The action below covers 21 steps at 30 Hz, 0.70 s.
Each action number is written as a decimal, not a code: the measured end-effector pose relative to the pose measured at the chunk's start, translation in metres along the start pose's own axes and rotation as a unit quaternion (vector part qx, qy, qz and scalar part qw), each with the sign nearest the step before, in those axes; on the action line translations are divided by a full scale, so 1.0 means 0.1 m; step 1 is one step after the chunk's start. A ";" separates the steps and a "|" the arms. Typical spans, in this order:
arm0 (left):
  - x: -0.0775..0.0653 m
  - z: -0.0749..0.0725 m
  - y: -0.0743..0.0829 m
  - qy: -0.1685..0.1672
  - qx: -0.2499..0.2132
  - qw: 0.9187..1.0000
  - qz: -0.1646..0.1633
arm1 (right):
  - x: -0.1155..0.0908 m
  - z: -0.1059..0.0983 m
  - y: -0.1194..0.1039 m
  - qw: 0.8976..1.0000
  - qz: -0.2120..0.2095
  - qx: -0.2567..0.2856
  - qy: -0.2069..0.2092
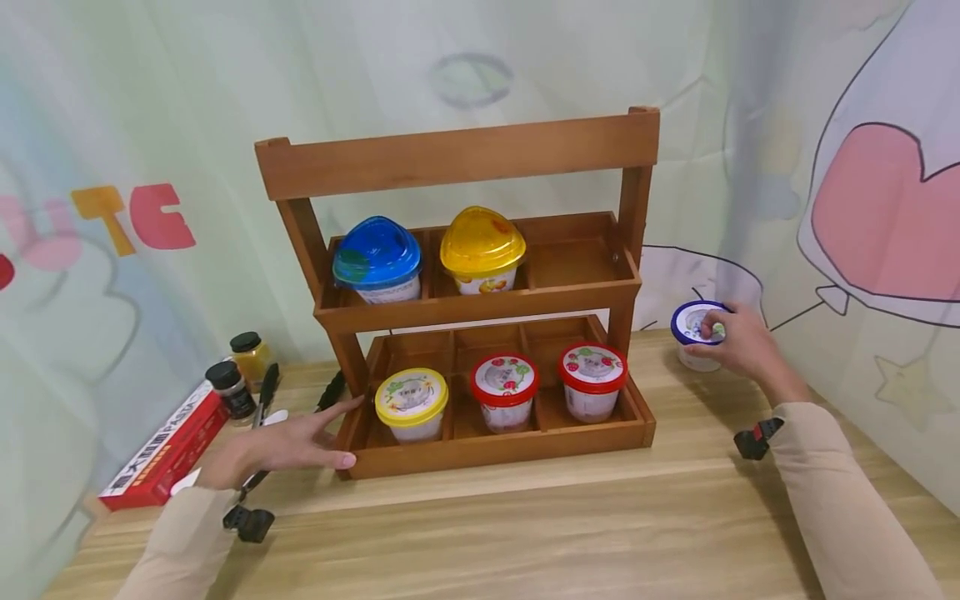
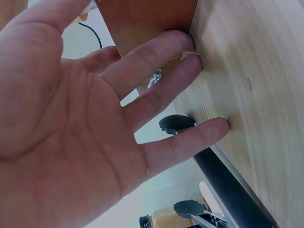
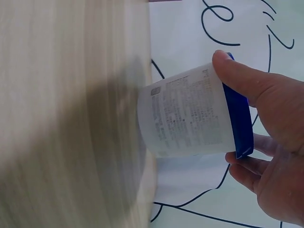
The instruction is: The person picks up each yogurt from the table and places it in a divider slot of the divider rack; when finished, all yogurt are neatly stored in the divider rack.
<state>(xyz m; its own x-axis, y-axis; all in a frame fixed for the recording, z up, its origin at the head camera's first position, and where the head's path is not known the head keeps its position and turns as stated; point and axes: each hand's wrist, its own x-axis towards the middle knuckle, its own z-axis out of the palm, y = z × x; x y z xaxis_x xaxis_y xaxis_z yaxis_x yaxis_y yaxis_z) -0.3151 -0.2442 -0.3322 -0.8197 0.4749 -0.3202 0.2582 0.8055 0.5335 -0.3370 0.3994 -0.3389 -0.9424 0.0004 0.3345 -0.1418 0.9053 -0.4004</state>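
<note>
On the right, my right hand [image 1: 738, 337] grips a white yogurt cup with a blue lid [image 1: 693, 356] by its lid. In the right wrist view the thumb lies at one side of the blue rim, fingers at the other, and printed text covers the cup [image 3: 185, 114]. My left hand [image 1: 292, 442] has its fingers spread at the lower left end of a two-tier wooden rack [image 1: 480, 312]. The left wrist view shows the palm [image 2: 71, 123] and straight fingers close to the rack's side panel [image 2: 147, 21].
The upper tier holds a blue-domed cup [image 1: 378, 258] and a yellow-domed cup [image 1: 482, 250]. Below stand a yellow-lidded cup [image 1: 412, 404] and two red-lidded cups. Left of the rack are a red pasta box [image 1: 165, 450], two black-capped jars and black-tipped tongs [image 2: 228, 185].
</note>
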 end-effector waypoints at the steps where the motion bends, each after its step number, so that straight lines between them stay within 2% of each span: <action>1: 0.00 0.00 0.00 0.000 -0.002 1.000 -0.001 | 0.00 -0.01 0.00 1.000 0.000 -0.002 0.000; 8: 0.00 0.01 0.00 -0.001 0.002 1.000 0.003 | -0.01 -0.13 -0.10 1.000 -0.003 -0.004 -0.001; 14: 0.01 0.01 -0.01 0.002 0.003 1.000 -0.001 | -0.01 -0.22 -0.21 1.000 -0.018 0.009 0.017; 21: 0.00 0.01 -0.01 0.003 0.010 1.000 0.001 | -0.01 -0.36 -0.39 0.999 -0.014 0.015 0.035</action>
<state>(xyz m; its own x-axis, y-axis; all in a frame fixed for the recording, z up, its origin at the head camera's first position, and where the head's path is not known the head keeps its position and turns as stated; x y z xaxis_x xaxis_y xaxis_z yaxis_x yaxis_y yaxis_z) -0.3143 -0.2445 -0.3331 -0.8225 0.4743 -0.3140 0.2697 0.8112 0.5189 -0.3193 0.3792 -0.2931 -0.9142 0.0060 0.4052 -0.1778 0.8926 -0.4143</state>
